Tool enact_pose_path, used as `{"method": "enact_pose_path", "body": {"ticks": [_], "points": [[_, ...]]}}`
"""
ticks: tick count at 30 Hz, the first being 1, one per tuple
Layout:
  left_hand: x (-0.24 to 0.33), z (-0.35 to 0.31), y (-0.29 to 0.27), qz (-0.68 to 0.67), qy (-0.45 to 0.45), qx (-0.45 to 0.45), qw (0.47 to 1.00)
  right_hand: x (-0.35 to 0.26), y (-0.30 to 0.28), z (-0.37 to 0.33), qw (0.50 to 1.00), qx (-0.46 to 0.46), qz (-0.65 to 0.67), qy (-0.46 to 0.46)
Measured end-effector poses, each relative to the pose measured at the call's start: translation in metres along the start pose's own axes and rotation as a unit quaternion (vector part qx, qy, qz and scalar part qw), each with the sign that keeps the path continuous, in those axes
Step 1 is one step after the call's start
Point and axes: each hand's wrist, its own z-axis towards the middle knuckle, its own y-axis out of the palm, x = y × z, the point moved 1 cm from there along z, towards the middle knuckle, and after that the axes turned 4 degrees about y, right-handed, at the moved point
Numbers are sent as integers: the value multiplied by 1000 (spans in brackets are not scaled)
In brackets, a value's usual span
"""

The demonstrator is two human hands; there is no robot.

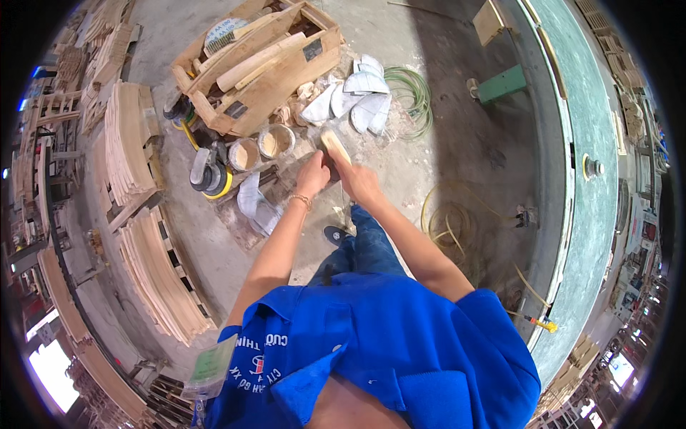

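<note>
At the left, a tall stack of pale curved wooden slats (127,146) stands far, and a second stack of curved slats (158,275) lies nearer. To the right of them a sander (206,171) with a yellow-edged pad rests on its side. A folded white sheet (255,204) lies on the near side of two round tubs, the left tub (244,169) just beside the right tub (277,155), each with pale brown stuff inside. Behind them, farther off, sits a wooden toolbox (282,82) with long pieces of wood and a brush in it.

In the middle, the left hand (312,174) is curled with its fingers tucked in, close against the right hand; whether it grips anything cannot be told. The small pale piece of wood (333,144) is between the two hands at their far side, its far end sticking up past the fingers. The right hand (363,184) is closed around its near end. A dark shoe (336,234) shows below the hands, beside blue jeans (375,239).

Farther off, half-round white sheets (364,89) lie in an overlapping heap. Next to them, on the right, is a coiled green hose (414,100). Nearer, a yellow hose (425,214) loops on the floor. A long green table (582,222) runs along the right side.
</note>
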Motion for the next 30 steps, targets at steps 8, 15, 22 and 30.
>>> {"method": "enact_pose_path", "body": {"ticks": [8, 15, 22, 30], "points": [[-1, -3, -3, 27, -4, 20, 999, -2, -1, -61, 998, -35, -26, 35], [3, -14, 2, 24, -17, 10, 1000, -6, 8, -36, 999, 34, -17, 0], [10, -19, 5, 80, 77, 97, 989, -1, -1, -3, 998, 57, -6, -10], [4, -20, -3, 63, 17, 57, 996, -12, -7, -47, 998, -49, -38, 23]]}}
